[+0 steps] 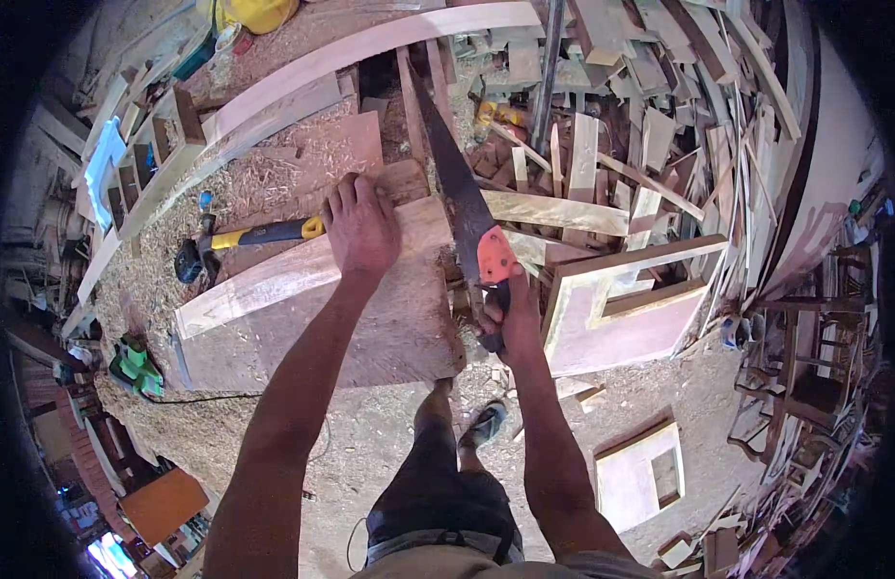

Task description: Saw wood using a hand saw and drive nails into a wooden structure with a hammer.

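My right hand (517,318) is wrapped around the black handle of a handsaw (457,188) with an orange section and a long dark blade. The blade points away from me and stands at the right end of a pale wooden board (278,280). Whether its teeth touch the wood, I cannot tell. With fingers bent over the board's far side, my left hand (362,230) holds it down on a thick wooden workbench (370,338). Left of that hand lies a hammer (269,233) with a yellow and black handle.
A long curved plank (370,43) spans the far side. Wood offcuts (582,174) crowd the right, beside a leaning wooden frame (611,338). Another framed panel (640,478) lies on the floor. A green power tool (136,367) sits at left. Shavings (312,159) cover the bench.
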Available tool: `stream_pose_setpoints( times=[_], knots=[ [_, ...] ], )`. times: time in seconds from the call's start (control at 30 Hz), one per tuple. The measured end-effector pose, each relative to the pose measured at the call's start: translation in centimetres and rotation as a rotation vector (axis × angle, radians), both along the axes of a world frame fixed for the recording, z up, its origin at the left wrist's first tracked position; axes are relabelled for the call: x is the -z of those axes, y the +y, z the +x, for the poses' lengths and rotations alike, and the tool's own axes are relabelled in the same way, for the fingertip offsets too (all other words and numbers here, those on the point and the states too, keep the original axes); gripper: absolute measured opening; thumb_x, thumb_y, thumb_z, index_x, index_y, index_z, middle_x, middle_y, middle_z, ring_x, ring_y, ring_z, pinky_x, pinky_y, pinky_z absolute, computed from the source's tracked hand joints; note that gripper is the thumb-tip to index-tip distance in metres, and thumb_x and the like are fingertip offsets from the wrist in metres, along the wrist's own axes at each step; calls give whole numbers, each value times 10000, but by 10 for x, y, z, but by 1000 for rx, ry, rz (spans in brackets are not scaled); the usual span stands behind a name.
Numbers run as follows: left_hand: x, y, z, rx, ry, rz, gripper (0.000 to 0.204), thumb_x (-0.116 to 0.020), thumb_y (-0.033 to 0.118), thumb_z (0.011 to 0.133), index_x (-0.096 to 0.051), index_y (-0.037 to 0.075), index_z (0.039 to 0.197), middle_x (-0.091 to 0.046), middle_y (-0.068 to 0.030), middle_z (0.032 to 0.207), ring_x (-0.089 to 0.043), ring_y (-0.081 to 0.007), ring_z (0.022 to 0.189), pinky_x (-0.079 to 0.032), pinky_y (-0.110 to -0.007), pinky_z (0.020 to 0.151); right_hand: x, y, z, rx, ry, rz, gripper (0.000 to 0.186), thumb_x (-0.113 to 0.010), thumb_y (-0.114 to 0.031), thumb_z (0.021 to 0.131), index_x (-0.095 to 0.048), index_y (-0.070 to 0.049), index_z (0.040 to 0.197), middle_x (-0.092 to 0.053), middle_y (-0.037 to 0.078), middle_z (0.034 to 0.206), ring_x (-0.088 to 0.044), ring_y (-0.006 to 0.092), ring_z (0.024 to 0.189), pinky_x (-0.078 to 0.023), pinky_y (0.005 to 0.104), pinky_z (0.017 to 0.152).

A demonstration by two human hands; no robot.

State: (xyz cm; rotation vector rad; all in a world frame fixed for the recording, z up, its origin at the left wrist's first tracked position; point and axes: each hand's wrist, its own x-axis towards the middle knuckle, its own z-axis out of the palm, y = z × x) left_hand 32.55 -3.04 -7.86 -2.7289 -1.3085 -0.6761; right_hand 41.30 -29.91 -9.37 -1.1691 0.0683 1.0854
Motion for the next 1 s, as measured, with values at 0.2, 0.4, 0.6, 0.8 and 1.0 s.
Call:
stream_pose_setpoints(
  times=[0.2, 0.4, 0.6, 0.8, 1.0],
  knots=[
    [1, -1, 0, -2, -8, -18, 249, -576, 224, 1064, -610, 39, 1227, -629, -189, 1334, -593, -414, 1260, -424, -570, 1108, -26, -93, -9, -8, 214, -421, 588, -548, -686, 1095, -660, -112, 1155, -432, -20, 598, -436, 124, 460, -400, 332, 449],
    [-3, -1, 3, -32, 29, -61, 225, -566, 225, 1075, -610, 53, 1212, -632, -193, 1314, -594, -418, 1239, -423, -572, 1105, 3, -15, 0, 1, 86, -116, 543, -566, -641, 1104, -563, -125, 935, -428, -28, 594, -450, 137, 446, -385, 329, 429],
    [-3, -3, 2, -20, 35, -54, 213, -555, 233, 1085, -613, 57, 1190, -639, -202, 1262, -605, -430, 1193, -436, -587, 1074, -28, -75, -5, -63, 218, -210, 559, -530, -691, 1106, -610, -140, 1062, -422, -33, 586, -432, 134, 437, -367, 318, 423],
    [0, 0, 2, -9, -6, -49, 254, -563, 255, 1082, -622, 49, 1219, -641, -205, 1303, -603, -434, 1217, -437, -593, 1077, -8, -2, 7, -28, 140, -155, 563, -565, -688, 1085, -562, -160, 892, -384, -44, 551, -392, 139, 412, -424, 362, 425],
    [-1, -1, -3, 29, -23, -82, 362, -584, 330, 1090, -624, 31, 1290, -623, -233, 1393, -588, -453, 1275, -426, -593, 1124, -41, -18, 28, 22, 236, 233, 560, -561, -689, 1096, -550, -157, 921, -425, -39, 598, -437, 135, 455, -448, 359, 497]
  ],
)
